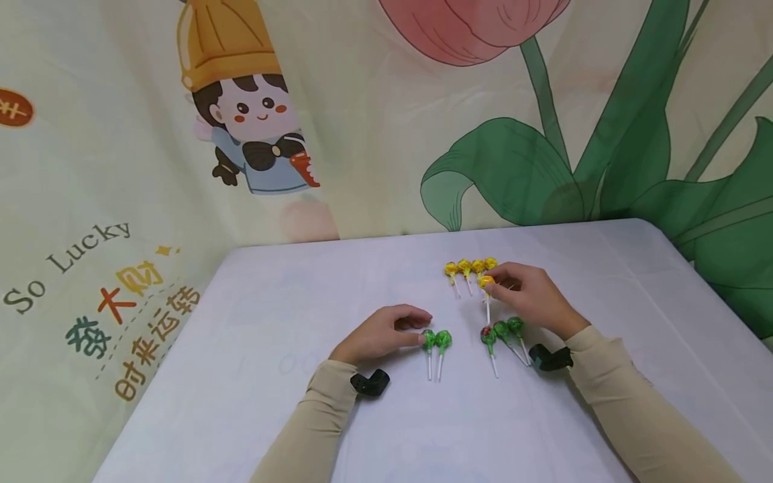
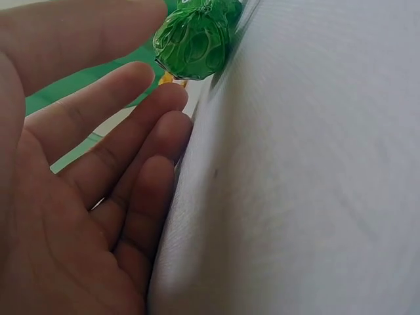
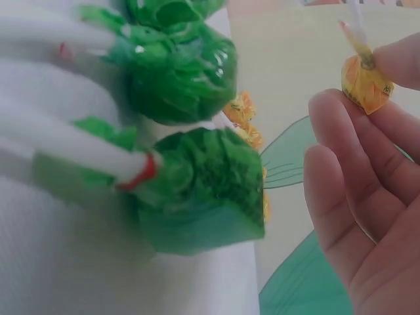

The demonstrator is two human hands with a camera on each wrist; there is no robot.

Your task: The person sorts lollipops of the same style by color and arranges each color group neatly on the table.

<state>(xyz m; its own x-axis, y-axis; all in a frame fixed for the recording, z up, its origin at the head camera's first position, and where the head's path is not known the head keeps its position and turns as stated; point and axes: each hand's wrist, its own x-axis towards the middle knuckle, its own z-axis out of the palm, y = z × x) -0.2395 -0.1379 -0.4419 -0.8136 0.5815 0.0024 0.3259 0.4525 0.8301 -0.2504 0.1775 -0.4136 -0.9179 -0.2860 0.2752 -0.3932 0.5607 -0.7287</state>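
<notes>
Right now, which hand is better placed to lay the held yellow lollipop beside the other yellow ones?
Probably the right hand: it pinches the yellow lollipop close to the yellow row. The left hand is farther from that row, beside two green lollipops.

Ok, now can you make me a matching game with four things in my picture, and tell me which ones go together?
Things:
1. Left hand
2. Held lollipop
3. Right wrist camera
4. Right sleeve

Matches:
A. Black
B. Next to two green lollipops
C. Beige
D. Yellow, pinched by the right hand

Right pairs: 1-B, 2-D, 3-A, 4-C
</notes>
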